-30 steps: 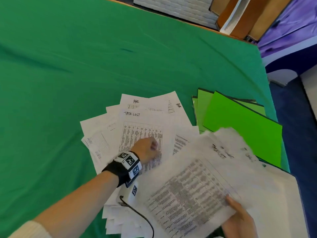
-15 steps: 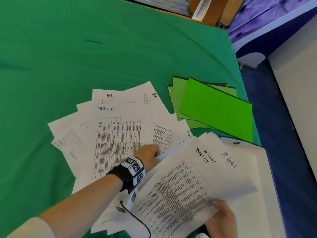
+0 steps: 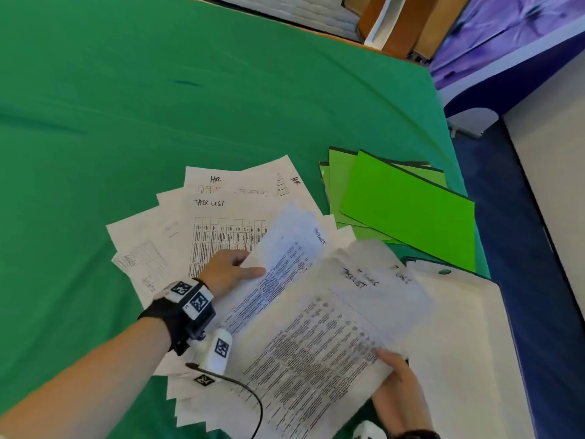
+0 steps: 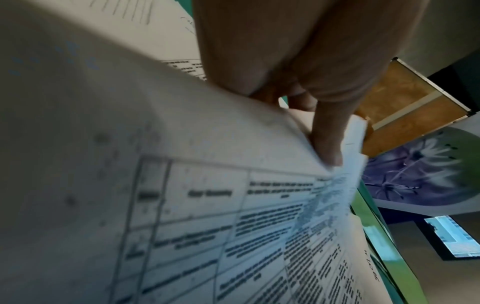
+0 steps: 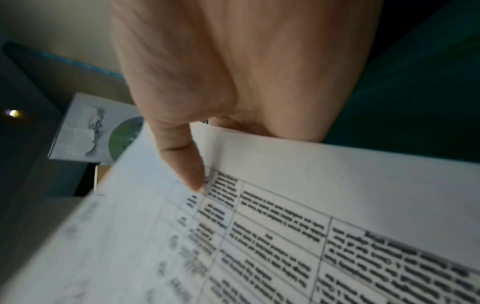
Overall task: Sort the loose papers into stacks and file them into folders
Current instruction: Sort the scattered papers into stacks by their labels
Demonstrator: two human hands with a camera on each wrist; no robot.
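Observation:
Loose white papers (image 3: 221,217) lie fanned on the green cloth, some headed "HR" and "TASK LIST". My left hand (image 3: 232,269) pinches the near edge of a printed table sheet (image 3: 285,258) and lifts it off the fan; the left wrist view shows thumb and fingers (image 4: 327,144) on that sheet (image 4: 182,185). My right hand (image 3: 395,372) holds a small stack of table sheets (image 3: 316,343) by its lower right corner, thumb (image 5: 187,164) on top of the stack (image 5: 285,226). Green folders (image 3: 408,207) lie to the right of the fan.
A white open folder (image 3: 468,343) lies under and right of the held stack. The table's right edge drops to a blue floor (image 3: 522,248). Wooden furniture (image 3: 402,23) stands beyond the far edge. Green cloth (image 3: 158,90) spreads left and behind.
My left hand has taken hold of a table sheet and raised its edge off the fan toward the stack. The held stack in my right hand stays in place, blurred.

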